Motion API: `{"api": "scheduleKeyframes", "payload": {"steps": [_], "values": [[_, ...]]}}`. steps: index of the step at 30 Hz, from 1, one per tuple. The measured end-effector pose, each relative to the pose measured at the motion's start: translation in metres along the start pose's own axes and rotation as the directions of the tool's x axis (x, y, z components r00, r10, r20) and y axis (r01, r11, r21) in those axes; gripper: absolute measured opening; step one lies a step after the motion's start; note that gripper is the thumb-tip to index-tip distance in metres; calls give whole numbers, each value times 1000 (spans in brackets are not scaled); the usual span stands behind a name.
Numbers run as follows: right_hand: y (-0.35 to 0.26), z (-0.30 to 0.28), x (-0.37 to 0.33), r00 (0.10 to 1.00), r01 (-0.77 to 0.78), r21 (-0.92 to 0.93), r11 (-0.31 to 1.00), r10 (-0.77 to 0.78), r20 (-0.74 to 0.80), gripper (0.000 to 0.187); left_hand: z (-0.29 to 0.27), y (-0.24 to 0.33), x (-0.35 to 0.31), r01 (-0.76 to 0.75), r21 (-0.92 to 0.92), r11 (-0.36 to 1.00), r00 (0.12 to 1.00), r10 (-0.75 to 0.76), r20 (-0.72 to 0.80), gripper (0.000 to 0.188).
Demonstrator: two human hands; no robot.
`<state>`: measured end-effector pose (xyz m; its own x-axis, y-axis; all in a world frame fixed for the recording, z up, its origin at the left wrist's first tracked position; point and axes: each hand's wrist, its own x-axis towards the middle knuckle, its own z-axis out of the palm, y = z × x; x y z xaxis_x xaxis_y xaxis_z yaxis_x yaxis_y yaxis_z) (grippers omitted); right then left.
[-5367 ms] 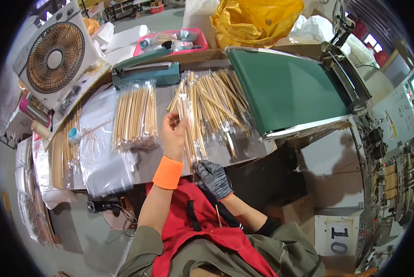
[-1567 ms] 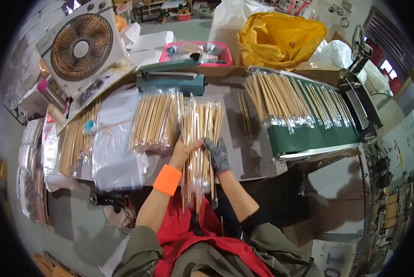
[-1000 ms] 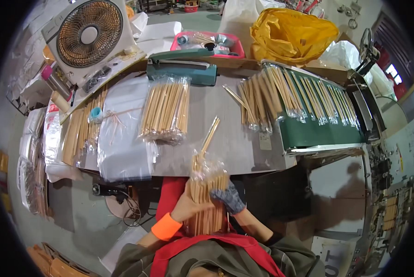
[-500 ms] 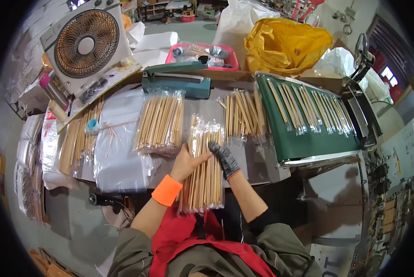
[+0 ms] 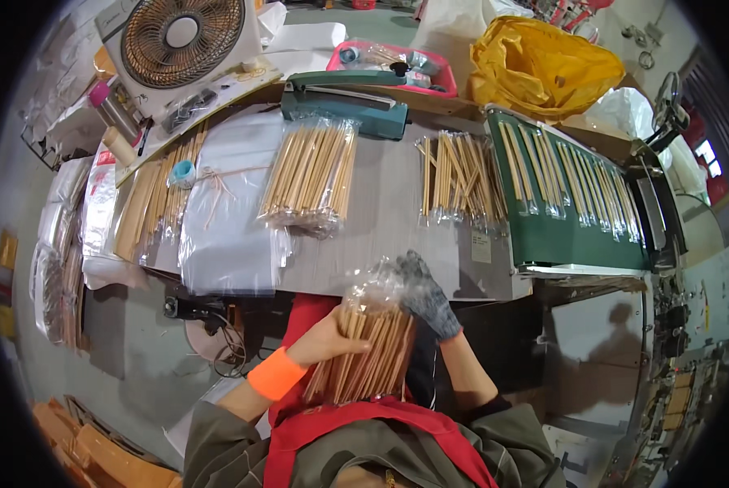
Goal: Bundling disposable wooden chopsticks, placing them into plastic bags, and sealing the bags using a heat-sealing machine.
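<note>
A clear plastic bag of thin wooden sticks [image 5: 372, 350] is held close against my red apron, past the table's front edge. My left hand [image 5: 332, 340], with an orange wristband, is closed round the left side of the bag, its thumb across the front. At the upper right of the bag, my right hand [image 5: 429, 299] in a grey knit glove grips the crumpled plastic of the loose end; its fingertips are partly blurred. On the table behind lie a bag of sticks [image 5: 311, 175] and, farther right, another bag of sticks [image 5: 462, 175].
Slim stick packs [image 5: 580, 183] lie in a row on a green surface [image 5: 580, 250] at right. A teal sealing machine [image 5: 344, 110] stands at the back, near a pink basket [image 5: 454, 81] and yellow bag [image 5: 543, 65]. Flat plastic bags [image 5: 226, 203] and a fan [image 5: 181, 32] are left.
Both hands have brought the bag of sticks off the table's front toward my body. My right hand has shifted to the bag's loose upper end. The view has also shifted.
</note>
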<state>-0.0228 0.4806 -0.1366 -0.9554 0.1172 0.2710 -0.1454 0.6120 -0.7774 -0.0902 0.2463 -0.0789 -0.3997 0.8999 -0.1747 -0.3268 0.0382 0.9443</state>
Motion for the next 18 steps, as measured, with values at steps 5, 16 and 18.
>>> {"api": "scheduleKeyframes", "payload": {"steps": [5, 16, 18], "values": [[-84, -11, 30, 944, -256, 384, 887, 144, 296, 68, 41, 3, 10, -203, 16, 979, 940, 199, -279, 84], [-75, 3, 41, 874, -454, 672, 585, 144, 465, 22, -79, 29, -70, -116, 525, 843, 863, 347, -367, 19], [-67, -4, 39, 860, -490, 631, 601, 215, 463, 28, -144, 57, -91, 127, 913, 386, 792, 515, -328, 17]]}}
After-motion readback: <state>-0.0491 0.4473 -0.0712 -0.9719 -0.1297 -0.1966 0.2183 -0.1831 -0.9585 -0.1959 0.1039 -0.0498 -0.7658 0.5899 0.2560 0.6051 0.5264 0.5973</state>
